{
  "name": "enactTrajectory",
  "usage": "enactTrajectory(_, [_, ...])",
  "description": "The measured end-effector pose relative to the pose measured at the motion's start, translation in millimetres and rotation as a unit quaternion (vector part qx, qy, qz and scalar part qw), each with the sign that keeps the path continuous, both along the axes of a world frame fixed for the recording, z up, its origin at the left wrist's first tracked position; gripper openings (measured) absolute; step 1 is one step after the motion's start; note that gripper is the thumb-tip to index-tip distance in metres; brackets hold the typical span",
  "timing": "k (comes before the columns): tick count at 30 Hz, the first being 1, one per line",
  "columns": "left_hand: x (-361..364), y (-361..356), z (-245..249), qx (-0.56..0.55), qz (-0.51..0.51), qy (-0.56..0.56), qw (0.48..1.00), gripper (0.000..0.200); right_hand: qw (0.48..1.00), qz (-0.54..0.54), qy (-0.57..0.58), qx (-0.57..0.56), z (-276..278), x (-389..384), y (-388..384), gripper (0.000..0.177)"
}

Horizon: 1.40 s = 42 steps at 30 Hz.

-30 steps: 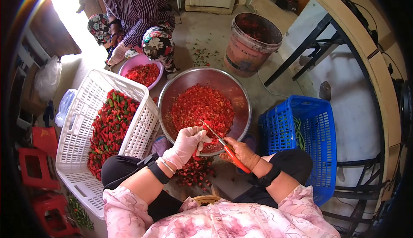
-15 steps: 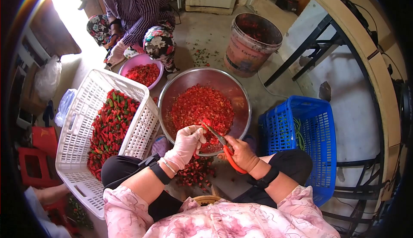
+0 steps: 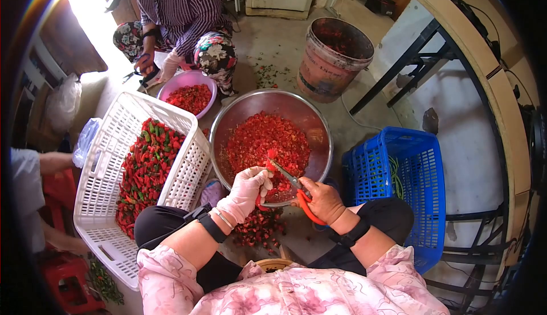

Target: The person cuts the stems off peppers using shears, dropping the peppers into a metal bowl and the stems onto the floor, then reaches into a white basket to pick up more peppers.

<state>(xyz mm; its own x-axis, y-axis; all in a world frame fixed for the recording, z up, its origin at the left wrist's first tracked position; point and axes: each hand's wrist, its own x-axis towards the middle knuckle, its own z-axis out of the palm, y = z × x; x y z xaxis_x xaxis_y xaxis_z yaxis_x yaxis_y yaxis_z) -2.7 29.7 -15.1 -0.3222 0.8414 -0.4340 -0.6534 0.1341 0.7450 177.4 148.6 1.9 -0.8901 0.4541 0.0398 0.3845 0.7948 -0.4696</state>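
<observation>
Scissors (image 3: 291, 179) sit in your right hand (image 3: 323, 202), blades at the red chili pepper (image 3: 271, 154) that your gloved left hand (image 3: 249, 191) pinches over the steel bowl (image 3: 319, 138) of chopped chili. The pepper should be light, soft and slick where cut; hold it by its firmer stem end, fingertips clear of the blades. The scissors look stiff, best gripped by their orange loops. Leftward stands the white crate (image 3: 183, 185) of whole chilies; farther off, the pink basin (image 3: 181, 77).

Red-handled scissors (image 3: 306, 203) at a red pepper (image 3: 272, 155).
</observation>
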Motion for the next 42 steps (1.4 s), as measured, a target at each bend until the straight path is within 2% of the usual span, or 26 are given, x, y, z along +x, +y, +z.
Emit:
enactTrajectory(2, [-1.0, -1.5, -1.4, -0.006, -0.015, 0.003, 1.0, 0.015, 0.987, 0.005, 0.018, -0.162, -3.3, 2.2, 2.5, 0.043])
enactTrajectory(3, [-1.8, -2.2, -1.4, -0.006, -0.015, 0.004, 1.0, 0.015, 0.987, 0.005, 0.019, -0.162, -4.3, 1.6, 1.7, 0.043])
enactTrajectory(5, [-3.1, -3.1, -1.3, 0.013, -0.013, -0.008, 1.0, 0.017, 0.888, -0.011, 0.11, -0.447, -6.4, 0.5, -0.4, 0.044])
enactTrajectory(6, [-3.0, -2.8, -1.0, 0.014, -0.013, -0.007, 1.0, 0.017, 0.888, -0.01, 0.111, -0.446, -13.1, 1.4, 1.6, 0.044])
enactTrajectory(7, [-3.0, -2.6, -0.5, 0.018, -0.015, -0.008, 1.0, 0.017, 0.75, -0.098, 0.125, -0.642, -24.1, 2.5, 4.9, 0.037])
enactTrajectory(8, [-2.8, -2.2, -0.2, 0.021, -0.018, -0.008, 1.0, 0.017, 0.562, -0.178, 0.132, -0.797, -24.5, 0.9, 5.3, 0.03])
enactTrajectory(9, [-2.2, -2.0, -0.6, 0.021, -0.019, -0.008, 1.0, 0.017, 0.561, -0.179, 0.133, -0.797, -23.1, 2.0, 4.7, 0.03])
enactTrajectory(11, [-0.4, -1.6, -2.4, 0.036, -0.037, 0.003, 0.999, 0.016, 0.653, -0.086, 0.075, -0.749, -14.8, 2.9, 1.4, 0.054])
enactTrajectory(12, [0.2, -1.2, -2.9, 0.035, -0.038, 0.002, 0.999, 0.016, 0.653, -0.086, 0.075, -0.749, -10.7, 1.7, -0.9, 0.054])
enactTrajectory(13, [0.9, -0.8, -3.3, 0.036, -0.048, 0.012, 0.998, 0.016, 0.823, -0.01, 0.072, -0.563, -7.0, 0.2, -3.3, 0.04])
enactTrajectory(14, [1.3, -0.5, -3.7, 0.037, -0.058, 0.021, 0.997, 0.016, 0.937, 0.066, 0.064, -0.337, -3.4, -0.7, -4.7, 0.028])
enactTrajectory(18, [-0.4, 0.2, -1.5, 0.028, -0.052, 0.033, 0.998, 0.016, 0.927, 0.049, 0.005, -0.372, 2.9, 0.4, -3.0, 0.033])
enactTrajectory(20, [-1.8, 0.4, 4.8, -0.006, -0.03, 0.019, 0.999, 0.015, 0.813, -0.038, 0.08, -0.576, -9.5, 2.3, -5.2, 0.036])
enactTrajectory(21, [-3.3, 0.6, 5.6, -0.006, -0.029, 0.019, 0.999, 0.015, 0.813, -0.037, 0.08, -0.576, -10.4, 2.8, -4.5, 0.036])
enactTrajectory(23, [-6.6, -0.1, 6.6, -0.022, 0.003, -0.035, 0.999, 0.016, 0.925, 0.034, 0.059, -0.373, -9.4, 3.2, -2.7, 0.043])
enactTrajectory(24, [-7.9, -0.7, 4.8, -0.022, 0.004, -0.034, 0.999, 0.016, 0.925, 0.036, 0.059, -0.373, -10.0, 3.6, -2.1, 0.043])
enactTrajectory(25, [-9.0, -1.0, 1.1, 0.002, 0.001, -0.051, 0.999, 0.017, 0.823, -0.023, 0.089, -0.561, -11.5, 4.5, -1.6, 0.033])
enactTrajectory(26, [-9.4, -1.1, -0.4, 0.027, -0.004, -0.069, 0.997, 0.018, 0.679, -0.08, 0.114, -0.721, -13.3, 5.0, -0.7, 0.027])
enactTrajectory(27, [-8.9, -1.3, -1.2, 0.027, -0.003, -0.069, 0.997, 0.018, 0.679, -0.08, 0.114, -0.721, -16.3, 5.1, 1.2, 0.027])
enactTrajectory(29, [-7.6, -1.0, -0.9, 0.057, -0.011, -0.085, 0.995, 0.019, 0.531, -0.084, 0.14, -0.832, -18.2, 3.3, 4.2, 0.027])
enactTrajectory(30, [-7.0, -0.9, 0.4, 0.057, -0.012, -0.085, 0.995, 0.019, 0.53, -0.084, 0.14, -0.832, -15.5, 2.3, 3.5, 0.027])
enactTrajectory(32, [-5.7, -0.7, 4.1, 0.083, -0.041, -0.095, 0.991, 0.018, 0.667, -0.046, 0.09, -0.738, -5.5, 0.6, -0.2, 0.052])
enactTrajectory(33, [-5.6, -0.4, 4.0, 0.083, -0.042, -0.095, 0.991, 0.018, 0.667, -0.047, 0.09, -0.738, -0.1, 1.6, -1.5, 0.052])
enactTrajectory(36, [-5.3, -0.4, 2.8, 0.076, -0.062, -0.092, 0.991, 0.017, 0.721, -0.066, 0.046, -0.688, 5.6, 4.8, -2.6, 0.051])
enactTrajectory(38, [-4.9, 0.1, 1.2, 0.063, -0.054, -0.081, 0.993, 0.017, 0.825, 0.042, 0.069, -0.559, 2.6, 5.9, -2.5, 0.048])
enactTrajectory(42, [-5.7, -0.1, -4.8, 0.056, -0.054, -0.085, 0.993, 0.015, 0.85, 0.028, 0.046, -0.524, 8.0, 4.3, -4.6, 0.045])
